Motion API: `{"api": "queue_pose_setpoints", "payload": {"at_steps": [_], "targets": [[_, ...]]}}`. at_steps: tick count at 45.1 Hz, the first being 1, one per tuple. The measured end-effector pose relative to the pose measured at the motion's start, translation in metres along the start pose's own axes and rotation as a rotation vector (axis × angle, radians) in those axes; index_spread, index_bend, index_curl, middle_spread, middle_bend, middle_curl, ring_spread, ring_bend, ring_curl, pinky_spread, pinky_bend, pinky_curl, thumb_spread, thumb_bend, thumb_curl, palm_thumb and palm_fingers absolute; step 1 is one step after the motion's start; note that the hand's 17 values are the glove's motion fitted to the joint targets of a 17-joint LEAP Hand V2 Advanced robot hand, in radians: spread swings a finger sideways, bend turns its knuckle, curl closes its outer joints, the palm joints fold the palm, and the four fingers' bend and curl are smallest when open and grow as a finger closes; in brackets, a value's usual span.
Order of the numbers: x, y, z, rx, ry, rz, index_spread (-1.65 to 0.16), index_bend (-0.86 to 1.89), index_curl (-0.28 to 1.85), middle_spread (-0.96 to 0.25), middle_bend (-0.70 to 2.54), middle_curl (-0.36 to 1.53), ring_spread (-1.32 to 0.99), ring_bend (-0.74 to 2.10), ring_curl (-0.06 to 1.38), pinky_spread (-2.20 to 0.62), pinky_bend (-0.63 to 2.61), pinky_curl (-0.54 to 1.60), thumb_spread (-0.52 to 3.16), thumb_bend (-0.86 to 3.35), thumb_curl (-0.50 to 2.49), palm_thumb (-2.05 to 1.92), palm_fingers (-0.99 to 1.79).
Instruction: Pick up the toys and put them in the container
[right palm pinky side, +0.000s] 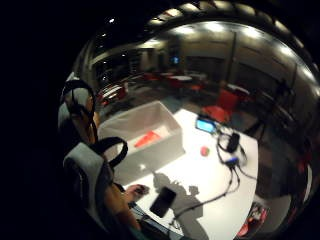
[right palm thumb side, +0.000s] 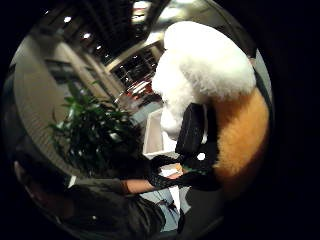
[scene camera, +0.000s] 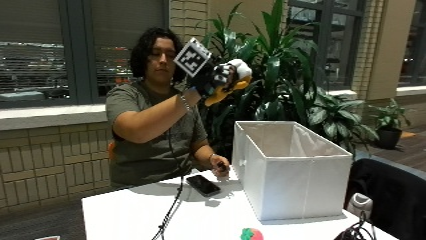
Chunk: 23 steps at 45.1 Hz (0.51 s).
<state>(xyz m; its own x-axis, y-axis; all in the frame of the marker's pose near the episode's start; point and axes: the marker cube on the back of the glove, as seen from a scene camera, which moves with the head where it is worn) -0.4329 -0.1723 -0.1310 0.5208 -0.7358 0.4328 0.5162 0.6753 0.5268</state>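
One orange toy (right palm pinky side: 148, 138) in the container (right palm pinky side: 170, 131) shows only from the palm.

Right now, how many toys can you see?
3: a white and orange plush toy held up in the gloved right hand, an orange toy inside the white container, and a small red toy on the table. Others may be hidden.

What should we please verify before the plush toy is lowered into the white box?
1. Toy held: the gloved right hand grips the white and orange plush toy: ok.
2. Box open: the white fabric box has no lid: ok.
3. Hand above the opening: raised off to one side of it: not ok.
4. Room inside: only an orange toy lies there: ok.
5. Toys left: a red toy sits on the table: not ok.
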Motion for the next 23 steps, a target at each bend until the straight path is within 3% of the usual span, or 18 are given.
{"api": "queue_pose_setpoints", "payload": {"at_steps": [4,11,15,17,18,20,22,23], "targets": [[-0.021,-0.037,0.025,-0.026,0.034,0.037,-0.27,0.37,0.38,-0.39,1.04,0.95,-0.33,1.51,0.61,-0.42,1.18,0.52,1.58,0.15,0.32,0.17,1.15],[0.005,-0.079,0.091,-0.125,0.156,0.137,-0.27,0.38,0.42,-0.39,1.03,0.96,-0.33,1.50,0.61,-0.42,1.17,0.52,1.58,0.13,0.32,0.13,1.13],[0.018,-0.080,0.116,-0.275,0.151,0.193,-0.28,0.37,0.43,-0.38,1.01,0.96,-0.33,1.45,0.59,-0.42,1.14,0.50,1.58,0.11,0.32,0.11,1.08],[0.025,-0.076,0.123,-0.373,0.146,0.209,-0.29,0.31,0.43,-0.38,0.91,0.92,-0.33,1.36,0.56,-0.43,1.12,0.49,1.56,0.09,0.31,0.07,0.85],[0.028,-0.073,0.125,-0.410,0.149,0.206,-0.30,0.27,0.44,-0.38,0.76,0.88,-0.34,1.26,0.54,-0.38,1.11,0.50,1.50,0.06,0.30,0.03,0.39],[0.041,-0.067,0.124,-0.447,0.172,0.176,-0.30,0.34,0.51,-0.34,0.60,0.84,-0.31,1.08,0.55,-0.30,1.14,0.56,1.41,0.01,0.29,-0.01,-0.10],[0.063,-0.060,0.118,-0.437,0.219,0.127,-0.31,0.35,0.50,-0.29,0.48,0.78,-0.26,0.87,0.49,-0.23,1.16,0.54,1.32,-0.03,0.29,-0.04,-0.29],[0.074,-0.057,0.114,-0.419,0.231,0.129,-0.32,0.34,0.48,-0.28,0.44,0.76,-0.25,0.80,0.45,-0.21,1.15,0.51,1.29,-0.04,0.30,-0.05,-0.26]]}}
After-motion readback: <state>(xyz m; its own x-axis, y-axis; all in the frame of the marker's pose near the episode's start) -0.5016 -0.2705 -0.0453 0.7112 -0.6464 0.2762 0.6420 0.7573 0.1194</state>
